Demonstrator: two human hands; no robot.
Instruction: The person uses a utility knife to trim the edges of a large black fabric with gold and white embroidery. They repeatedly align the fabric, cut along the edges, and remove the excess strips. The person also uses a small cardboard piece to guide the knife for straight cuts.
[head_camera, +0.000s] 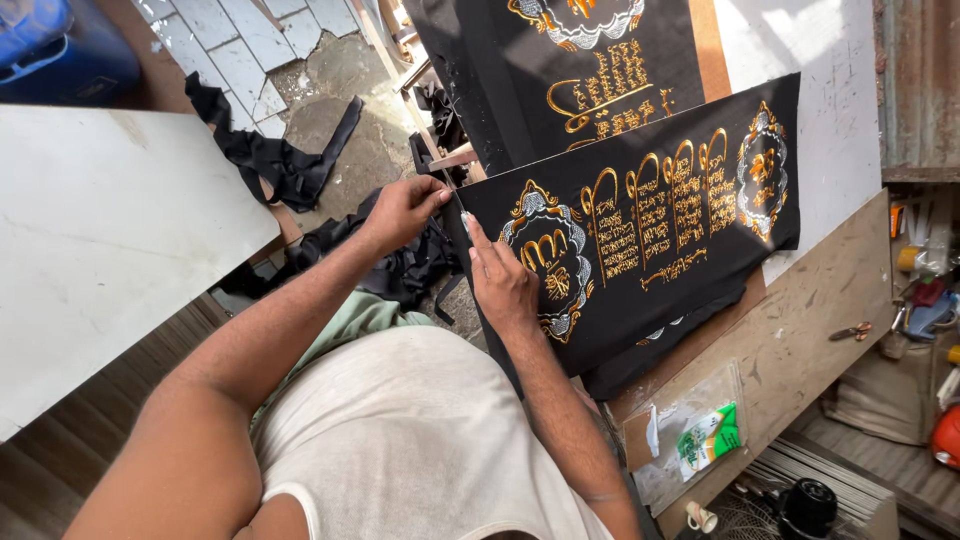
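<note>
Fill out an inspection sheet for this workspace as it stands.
Surface: scuffed wooden board on a white tabletop.
Job's things: black embroidered cloth panel with gold motifs; second panel behind it.
Clutter: plastic bag, small scissors, black fabric scraps on the floor.
Grippers: left hand pinches the panel's corner edge; right hand presses flat on it.
Cables: nothing seen.
Surroundings: white board, blue container, tiled floor.

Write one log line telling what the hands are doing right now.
left hand: pinching edge of black embroidered cloth | right hand: flat on same cloth | cloth: on wooden board | scissors: lying apart
</note>
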